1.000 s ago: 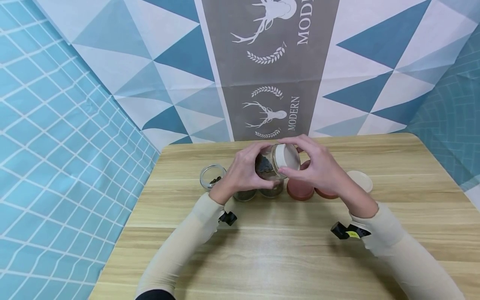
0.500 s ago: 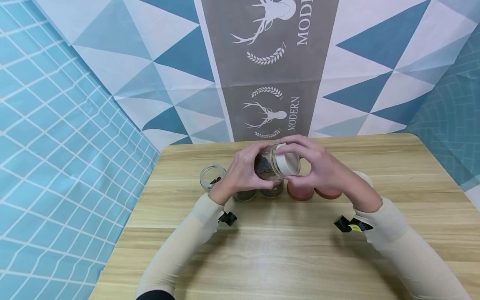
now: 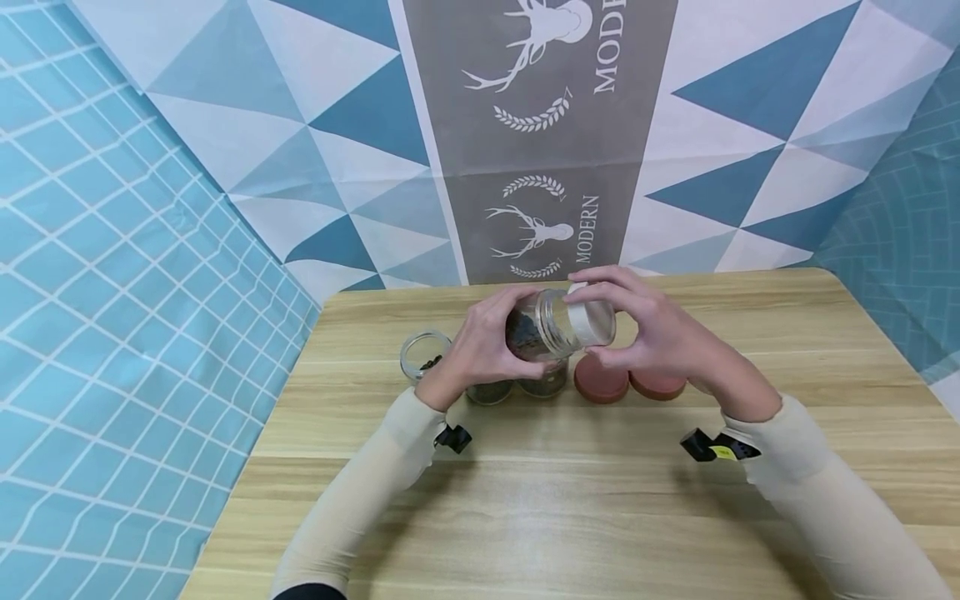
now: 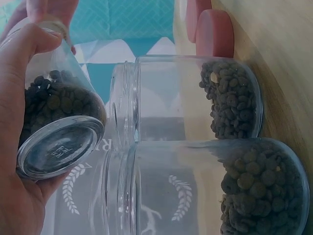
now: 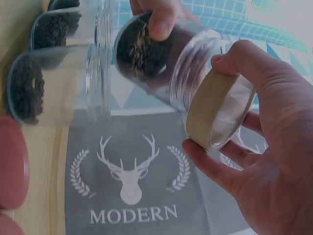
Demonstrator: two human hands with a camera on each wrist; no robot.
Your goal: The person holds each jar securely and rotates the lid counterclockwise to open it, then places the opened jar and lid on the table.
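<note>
Tilted on its side above the table, a glass jar point(image 3: 527, 327) partly filled with dark pellets is gripped by my left hand point(image 3: 483, 342). The fingers of my right hand point(image 3: 652, 325) pinch a white screw lid point(image 3: 591, 323) by its rim. In the right wrist view the lid point(image 5: 210, 110) sits just off the jar's threaded mouth point(image 5: 193, 66), with threads showing. Seen from the left wrist, the jar's base point(image 4: 61, 147) faces the camera and its mouth end is hidden behind my thumb.
Below the hands, several open glass jars with dark pellets stand in a row, including a left jar point(image 3: 425, 354) and a right jar point(image 3: 543, 383). Two red lids point(image 3: 600, 380) lie right of them on the wooden table point(image 3: 555, 500). Patterned cloth point(image 3: 540, 150) hangs behind.
My right hand has shifted its fingers on the white lid and drawn it rightward, so the jar's threads now show. The left hand and jar have barely moved.
</note>
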